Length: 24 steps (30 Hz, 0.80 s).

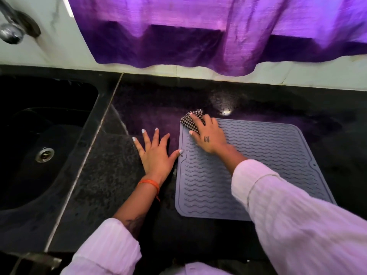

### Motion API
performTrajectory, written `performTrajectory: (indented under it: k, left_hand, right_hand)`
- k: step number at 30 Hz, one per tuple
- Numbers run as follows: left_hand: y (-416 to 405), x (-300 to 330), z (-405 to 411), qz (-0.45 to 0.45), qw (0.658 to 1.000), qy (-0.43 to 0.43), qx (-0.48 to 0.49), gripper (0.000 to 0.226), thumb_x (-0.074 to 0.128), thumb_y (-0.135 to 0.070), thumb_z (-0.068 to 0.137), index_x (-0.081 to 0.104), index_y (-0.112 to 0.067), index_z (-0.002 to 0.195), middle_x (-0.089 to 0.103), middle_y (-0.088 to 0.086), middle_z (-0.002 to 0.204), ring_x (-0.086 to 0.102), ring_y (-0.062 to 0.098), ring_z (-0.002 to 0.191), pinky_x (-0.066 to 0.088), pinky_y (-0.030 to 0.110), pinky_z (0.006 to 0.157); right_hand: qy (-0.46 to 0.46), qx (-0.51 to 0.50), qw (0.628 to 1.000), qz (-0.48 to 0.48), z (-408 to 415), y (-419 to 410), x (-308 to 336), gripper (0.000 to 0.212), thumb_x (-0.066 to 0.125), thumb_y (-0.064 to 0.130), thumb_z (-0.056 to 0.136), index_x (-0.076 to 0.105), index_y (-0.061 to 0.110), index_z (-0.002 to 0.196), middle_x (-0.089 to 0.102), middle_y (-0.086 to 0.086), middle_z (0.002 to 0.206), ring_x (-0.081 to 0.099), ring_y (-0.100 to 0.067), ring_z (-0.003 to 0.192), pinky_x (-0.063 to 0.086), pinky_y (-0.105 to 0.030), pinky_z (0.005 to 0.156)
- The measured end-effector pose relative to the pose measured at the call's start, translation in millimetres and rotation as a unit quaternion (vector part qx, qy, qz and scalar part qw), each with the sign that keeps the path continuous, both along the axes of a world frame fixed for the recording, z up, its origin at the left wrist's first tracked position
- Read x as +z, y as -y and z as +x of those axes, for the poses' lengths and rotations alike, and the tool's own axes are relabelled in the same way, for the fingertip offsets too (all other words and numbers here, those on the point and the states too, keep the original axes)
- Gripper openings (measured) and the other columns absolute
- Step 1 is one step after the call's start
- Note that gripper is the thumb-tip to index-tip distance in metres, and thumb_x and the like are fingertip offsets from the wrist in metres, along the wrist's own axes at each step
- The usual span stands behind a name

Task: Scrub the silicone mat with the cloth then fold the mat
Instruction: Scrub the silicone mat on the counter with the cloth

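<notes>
Silicone mat (248, 171) — one, grey, ribbed with wavy lines — lies flat on the black counter (111, 175), to the right of the sink (39, 135). Its long axis runs from the near edge away toward the wall, turned slightly clockwise. One checkered cloth (193, 119) sits bunched at the mat's far-left corner, partly off the edge. Two hands: the right hand (208, 135) presses the cloth with fingers curled over it; the left hand (156, 153) lies spread flat on the counter (thumb tip touching the mat's left edge), holding nothing.

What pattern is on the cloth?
The cloth has small black-and-white checks, seen in the head view.
</notes>
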State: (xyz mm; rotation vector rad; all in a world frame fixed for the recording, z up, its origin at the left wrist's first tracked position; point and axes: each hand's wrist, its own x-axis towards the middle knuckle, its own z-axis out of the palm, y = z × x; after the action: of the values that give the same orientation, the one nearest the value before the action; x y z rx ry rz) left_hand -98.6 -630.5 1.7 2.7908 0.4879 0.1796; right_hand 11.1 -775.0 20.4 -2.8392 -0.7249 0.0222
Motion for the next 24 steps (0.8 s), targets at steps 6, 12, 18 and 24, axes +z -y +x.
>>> performTrajectory:
  k: [6, 12, 18, 24]
  left_hand:
    - [0, 1, 0, 0.0, 1.0, -0.01, 0.009, 0.077, 0.045, -0.069, 0.082, 0.03, -0.028, 0.146, 0.012, 0.005, 0.159, -0.016, 0.033, 0.144, -0.029, 0.051, 0.102]
    - [0, 3, 0, 0.007, 1.0, -0.012, 0.022, 0.082, 0.048, -0.07, 0.079, 0.031, -0.026, 0.146, 0.013, 0.006, 0.159, -0.014, 0.034, 0.144, -0.026, 0.054, 0.103]
    - [4, 16, -2, -0.045, 0.996, -0.046, 0.069, 0.08, 0.059, -0.059, 0.08, 0.029, -0.025, 0.146, 0.014, 0.01, 0.158, -0.014, 0.036, 0.144, -0.022, 0.057, 0.107]
    - [6, 18, -10, -0.027, 0.997, -0.042, 0.065, 0.08, 0.064, -0.056, 0.078, 0.031, -0.026, 0.145, 0.017, 0.009, 0.158, -0.011, 0.036, 0.144, -0.023, 0.056, 0.106]
  right_hand:
    - [0.018, 0.062, 0.998, 0.014, -21, 6, -7, 0.052, 0.039, 0.042, 0.097, 0.023, 0.034, 0.146, 0.038, -0.009, 0.134, 0.037, -0.027, 0.117, 0.038, -0.037, 0.095]
    - [-0.064, 0.074, 0.995, 0.018, -12, 6, 11, 0.05, 0.042, 0.04, 0.096, 0.026, 0.037, 0.144, 0.036, -0.008, 0.137, 0.035, -0.029, 0.123, 0.035, -0.041, 0.1]
    - [0.002, 0.081, 0.996, 0.036, -48, 16, -10, 0.049, 0.04, 0.038, 0.097, 0.025, 0.044, 0.143, 0.037, -0.004, 0.138, 0.037, -0.027, 0.112, 0.038, -0.04, 0.097]
    - [-0.009, 0.096, 0.995, 0.025, -55, 21, 0, 0.048, 0.045, 0.035, 0.096, 0.032, 0.041, 0.142, 0.043, -0.003, 0.132, 0.041, -0.027, 0.109, 0.042, -0.037, 0.09]
